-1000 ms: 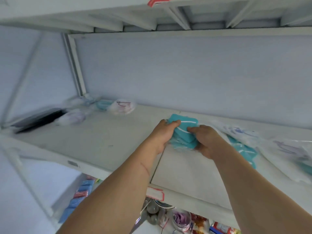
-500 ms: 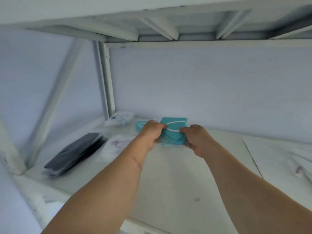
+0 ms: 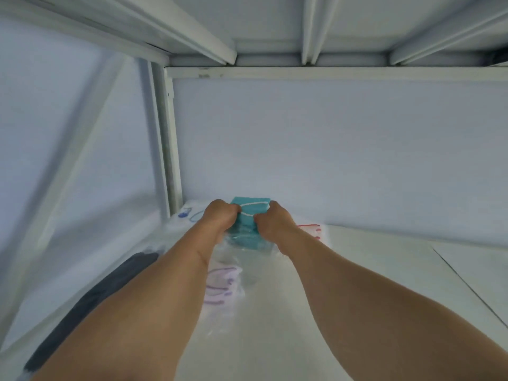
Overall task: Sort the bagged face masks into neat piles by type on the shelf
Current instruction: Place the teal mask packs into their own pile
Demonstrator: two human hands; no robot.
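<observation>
At the back of a white shelf [image 3: 357,284], near the corner upright [image 3: 169,149], two bare hands hold a stack of teal bagged masks [image 3: 248,228] between them. Left hand [image 3: 218,217] curls its fingers round the stack's left edge; right hand [image 3: 272,222] grips the right edge the same way. Beneath the forearms lie clear bags of white masks with purple loops [image 3: 222,284], and black bagged masks [image 3: 90,306] run along the left edge. What appears to be a red-looped white mask [image 3: 312,229] sits just right of the stack, blurred.
</observation>
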